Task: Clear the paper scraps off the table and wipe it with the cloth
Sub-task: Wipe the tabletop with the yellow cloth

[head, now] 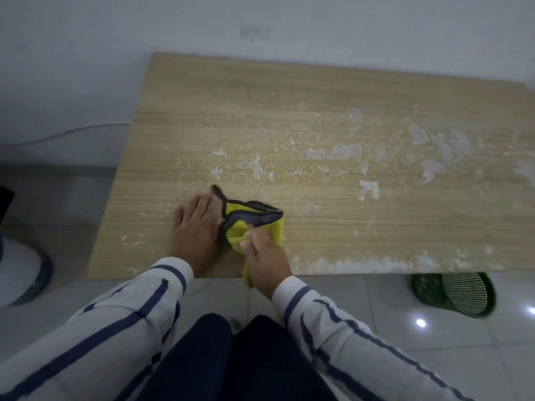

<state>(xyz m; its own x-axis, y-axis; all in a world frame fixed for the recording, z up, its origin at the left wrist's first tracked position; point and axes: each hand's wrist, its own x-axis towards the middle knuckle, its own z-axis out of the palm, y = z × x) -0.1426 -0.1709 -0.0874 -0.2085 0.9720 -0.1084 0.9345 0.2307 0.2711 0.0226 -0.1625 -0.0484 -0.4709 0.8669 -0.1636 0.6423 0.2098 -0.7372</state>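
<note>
Striped sleeves at the near edge, right hand (265,257) curled round a bunched yellow cloth (249,224) with dark trim, left hand (197,230) flat beside it, fingers straight on the wood-grain table (289,96), pale flaky patches beyond, green mesh basket (460,293) on glossy tiles.

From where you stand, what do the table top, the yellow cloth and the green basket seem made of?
Table top: probably wood-look laminate, matte, straight printed grain, whitish worn patches. Cloth: soft textile, likely microfibre; it bunches, dark stitched edging. Basket: looks like green moulded plastic; regular mesh walls.
</note>
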